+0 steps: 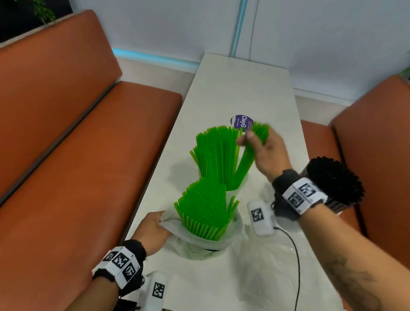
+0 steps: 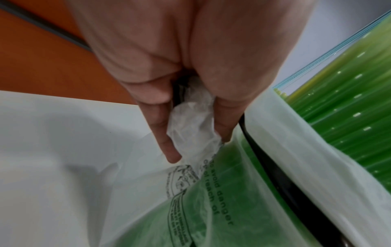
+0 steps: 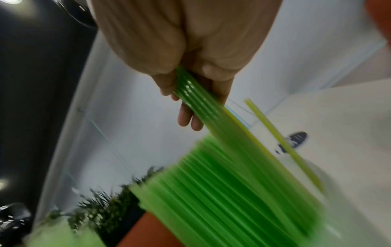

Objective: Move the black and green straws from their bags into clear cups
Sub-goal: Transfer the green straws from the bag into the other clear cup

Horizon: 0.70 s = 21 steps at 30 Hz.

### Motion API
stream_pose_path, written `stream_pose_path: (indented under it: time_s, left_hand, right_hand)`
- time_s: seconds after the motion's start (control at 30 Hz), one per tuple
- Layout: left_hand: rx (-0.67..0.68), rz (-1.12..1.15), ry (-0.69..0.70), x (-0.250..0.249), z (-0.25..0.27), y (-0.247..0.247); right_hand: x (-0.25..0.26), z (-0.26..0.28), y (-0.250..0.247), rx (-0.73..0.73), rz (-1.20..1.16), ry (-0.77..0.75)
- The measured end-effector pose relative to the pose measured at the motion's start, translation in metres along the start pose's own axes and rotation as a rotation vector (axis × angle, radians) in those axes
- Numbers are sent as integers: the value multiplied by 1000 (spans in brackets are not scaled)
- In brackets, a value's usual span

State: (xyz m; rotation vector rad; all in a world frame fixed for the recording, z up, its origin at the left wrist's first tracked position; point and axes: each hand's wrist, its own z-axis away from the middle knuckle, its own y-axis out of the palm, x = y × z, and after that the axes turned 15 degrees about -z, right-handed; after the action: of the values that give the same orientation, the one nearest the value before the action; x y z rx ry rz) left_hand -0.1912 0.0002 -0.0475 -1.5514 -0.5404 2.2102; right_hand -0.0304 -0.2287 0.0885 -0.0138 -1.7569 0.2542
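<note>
A white plastic bag (image 1: 202,241) full of green straws (image 1: 204,210) stands at the near end of the white table (image 1: 242,81). My left hand (image 1: 161,223) pinches the bag's rim; in the left wrist view the hand (image 2: 196,147) has crumpled plastic (image 2: 192,120) between thumb and fingers. Beyond it a second bunch of green straws (image 1: 214,159) stands upright, its cup hardly visible. My right hand (image 1: 250,138) grips a small bundle of green straws (image 1: 246,161) whose lower ends reach into that bunch. The right wrist view shows the hand (image 3: 190,107) round the bundle (image 3: 196,100). Black straws (image 1: 334,183) stand behind my right wrist.
Orange bench seats (image 1: 76,180) flank the table on both sides. A purple round label (image 1: 242,121) lies beyond the straws. A crumpled clear bag (image 1: 268,274) and a black cable (image 1: 295,259) lie at the near right of the table. A wall closes the far end.
</note>
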Motion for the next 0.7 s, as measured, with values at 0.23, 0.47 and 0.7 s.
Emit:
stream_pose_path:
  time_s: [0.23, 0.47, 0.7]
  left_hand:
    - [4, 1, 7, -3, 1, 0]
    - [19, 7, 23, -6, 3, -2]
    - [34, 44, 25, -12, 7, -4]
  right_hand:
    - [-51, 13, 15, 166, 154, 171]
    - [-13, 24, -9, 108, 31, 30]
    - [-5, 81, -41, 129, -232, 22]
